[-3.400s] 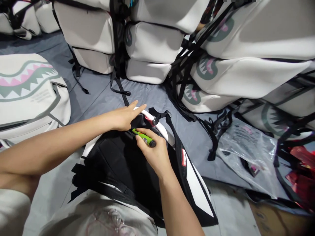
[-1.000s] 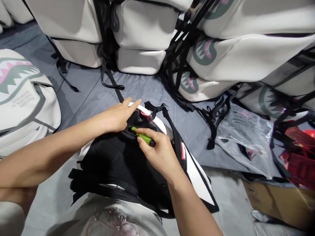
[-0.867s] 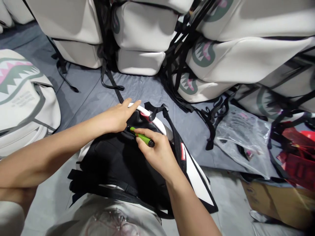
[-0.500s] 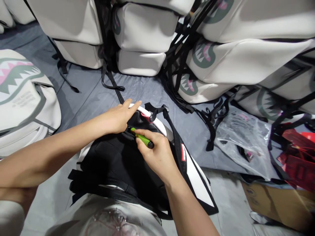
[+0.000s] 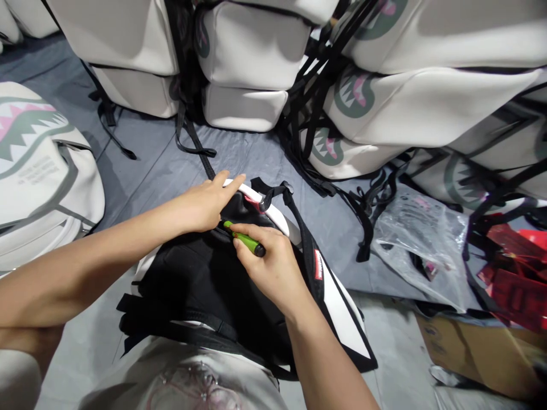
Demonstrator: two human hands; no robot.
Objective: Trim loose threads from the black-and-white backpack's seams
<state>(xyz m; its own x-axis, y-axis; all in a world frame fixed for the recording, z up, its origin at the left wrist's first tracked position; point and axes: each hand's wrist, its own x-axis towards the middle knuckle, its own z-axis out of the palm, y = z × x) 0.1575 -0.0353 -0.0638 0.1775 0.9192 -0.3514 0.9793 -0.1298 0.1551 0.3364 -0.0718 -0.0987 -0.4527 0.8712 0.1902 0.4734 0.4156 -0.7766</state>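
A black and white backpack (image 5: 205, 273) lies before me against my lap, its black side up. My left hand (image 5: 209, 205) grips its upper edge, two fingers stretched across the white trim and the other fingertips partly hidden. Between the thumb and fingers of my right hand (image 5: 269, 259) is a slim green tool with a black end (image 5: 250, 244). Its tip points at the black fabric just beside my left hand; what the tip touches is too small to tell. A black strap (image 5: 301, 219) with a buckle runs along the bag's right side.
Stacked white backpacks (image 5: 256, 48) with dangling black straps stand behind on a grey sheet (image 5: 149, 171). Another white backpack (image 5: 34, 165) with a shark-mouth print lies at left. At right are a clear plastic bag (image 5: 423, 245), red pieces (image 5: 519, 290) and a cardboard box (image 5: 478, 353).
My right hand has shifted very slightly left with the green tool, closer to my left hand. The left hand keeps its hold on the backpack.
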